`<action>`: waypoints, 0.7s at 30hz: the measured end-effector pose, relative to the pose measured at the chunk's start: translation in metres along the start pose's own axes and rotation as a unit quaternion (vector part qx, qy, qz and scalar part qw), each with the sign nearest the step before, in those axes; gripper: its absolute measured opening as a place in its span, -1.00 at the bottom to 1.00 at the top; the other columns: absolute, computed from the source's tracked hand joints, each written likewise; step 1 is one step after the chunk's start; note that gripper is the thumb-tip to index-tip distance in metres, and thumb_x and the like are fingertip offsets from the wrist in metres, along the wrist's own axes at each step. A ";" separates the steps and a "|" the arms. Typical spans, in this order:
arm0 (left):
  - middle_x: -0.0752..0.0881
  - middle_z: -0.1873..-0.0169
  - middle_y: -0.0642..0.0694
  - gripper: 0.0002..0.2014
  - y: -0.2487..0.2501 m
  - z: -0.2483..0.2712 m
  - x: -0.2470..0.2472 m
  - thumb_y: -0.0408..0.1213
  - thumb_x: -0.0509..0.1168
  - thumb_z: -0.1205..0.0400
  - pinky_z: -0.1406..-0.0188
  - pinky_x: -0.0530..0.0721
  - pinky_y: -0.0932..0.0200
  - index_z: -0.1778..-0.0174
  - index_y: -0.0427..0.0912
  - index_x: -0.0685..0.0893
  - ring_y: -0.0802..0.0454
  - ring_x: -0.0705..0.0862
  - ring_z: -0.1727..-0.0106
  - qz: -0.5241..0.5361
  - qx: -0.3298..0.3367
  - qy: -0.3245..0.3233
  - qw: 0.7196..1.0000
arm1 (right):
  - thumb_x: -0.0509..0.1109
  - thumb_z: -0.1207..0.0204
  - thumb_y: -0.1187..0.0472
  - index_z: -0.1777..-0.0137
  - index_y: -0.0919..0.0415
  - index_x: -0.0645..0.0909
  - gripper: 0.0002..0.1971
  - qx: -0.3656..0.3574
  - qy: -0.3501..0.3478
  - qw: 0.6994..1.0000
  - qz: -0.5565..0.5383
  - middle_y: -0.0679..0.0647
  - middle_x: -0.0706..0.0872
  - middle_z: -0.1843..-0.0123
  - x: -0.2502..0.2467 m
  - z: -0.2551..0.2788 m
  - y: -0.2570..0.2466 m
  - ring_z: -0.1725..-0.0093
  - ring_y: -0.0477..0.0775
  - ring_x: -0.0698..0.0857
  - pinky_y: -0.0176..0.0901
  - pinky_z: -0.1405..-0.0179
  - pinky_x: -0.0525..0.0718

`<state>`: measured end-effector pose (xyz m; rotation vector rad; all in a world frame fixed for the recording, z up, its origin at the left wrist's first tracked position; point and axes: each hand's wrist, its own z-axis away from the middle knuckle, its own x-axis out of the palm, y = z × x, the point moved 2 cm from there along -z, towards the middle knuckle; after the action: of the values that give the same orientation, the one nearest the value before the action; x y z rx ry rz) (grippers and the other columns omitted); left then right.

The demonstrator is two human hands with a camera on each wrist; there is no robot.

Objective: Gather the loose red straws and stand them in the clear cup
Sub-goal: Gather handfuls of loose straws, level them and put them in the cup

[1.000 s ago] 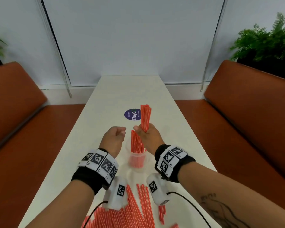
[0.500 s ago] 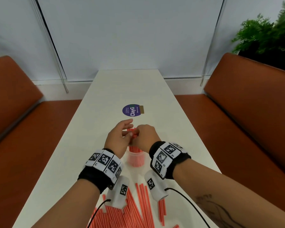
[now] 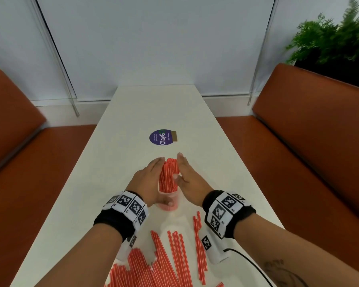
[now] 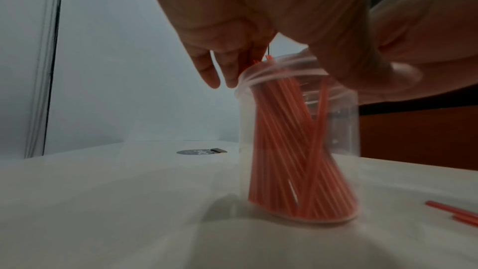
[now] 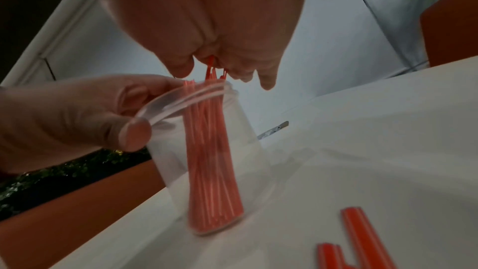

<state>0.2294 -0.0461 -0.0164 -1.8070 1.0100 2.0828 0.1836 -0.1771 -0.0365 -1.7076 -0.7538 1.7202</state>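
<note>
A clear cup [image 3: 170, 201] stands on the white table [image 3: 133, 125] with a bundle of red straws [image 3: 170, 172] upright in it. My left hand [image 3: 153, 175] lies flat against the bundle's left side, fingers straight, with its thumb [image 5: 134, 134] on the cup's rim. My right hand [image 3: 187, 172] presses the bundle's right side with straight fingers. The wrist views show the cup [image 4: 297, 140] [image 5: 207, 150] tilted, the straws [image 4: 292, 150] leaning inside it. Many loose red straws [image 3: 166, 264] lie on the table near me.
A purple round sticker [image 3: 161, 137] lies on the table beyond the cup. Orange benches [image 3: 311, 141] run along both sides of the table. A plant [image 3: 330, 36] stands behind the right bench. A black cable [image 3: 249, 264] trails from my right wrist.
A second ago my right hand held a bundle of straws above the cup and my left was a fist. Now the bundle stands in the cup and both hands lie flat against it.
</note>
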 end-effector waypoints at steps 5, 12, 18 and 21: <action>-0.11 -0.68 -0.02 0.30 -0.002 -0.002 0.002 0.02 0.61 -0.19 -0.64 0.09 0.11 -0.65 -0.14 -0.17 0.02 0.03 -0.69 0.033 0.001 -0.025 0.999 | 0.21 -0.65 0.11 -0.66 -0.11 -0.28 -0.22 0.005 -0.032 0.996 0.080 0.03 -0.24 -0.72 -0.004 -0.016 0.001 -0.71 0.12 -0.17 0.28 -0.63 0.14; 0.14 -0.65 -0.06 -0.10 -0.020 0.020 -0.019 -0.03 0.48 -0.41 -0.61 0.23 -0.02 -0.61 -0.09 0.18 -0.05 0.18 -0.64 0.044 -0.051 0.023 0.997 | 0.34 -0.59 0.19 -0.62 0.08 0.18 -0.36 0.104 0.149 0.980 -0.074 0.16 0.37 -0.57 -0.058 0.024 -0.010 -0.49 0.12 0.45 -0.15 -0.39 0.46; 0.61 -0.29 -0.06 -0.49 -0.003 0.064 -0.034 -0.08 0.38 -0.53 -0.15 0.50 0.17 -0.38 -0.11 0.50 0.03 0.59 -0.11 0.108 -0.092 -0.045 0.989 | 0.32 -0.58 0.08 -0.37 0.16 0.47 -0.61 0.222 -0.034 0.974 0.019 0.15 0.68 -0.16 -0.061 0.082 -0.011 -0.05 0.10 0.69 -0.14 0.18 0.69; 0.63 -0.25 -0.09 -0.47 0.008 0.095 -0.025 -0.03 0.38 -0.51 -0.17 0.50 0.16 -0.37 -0.13 0.50 -0.01 0.61 -0.18 0.083 -0.098 -0.091 0.987 | 0.37 -0.55 0.08 -0.37 0.14 0.46 -0.58 0.245 -0.114 0.960 0.069 0.14 0.68 -0.05 -0.040 0.117 -0.016 0.07 0.04 0.68 -0.12 0.23 0.74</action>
<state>0.1550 0.0125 0.0115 -1.6259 0.9663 2.4755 0.0666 -0.1946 0.0032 -1.2589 -0.2643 2.0180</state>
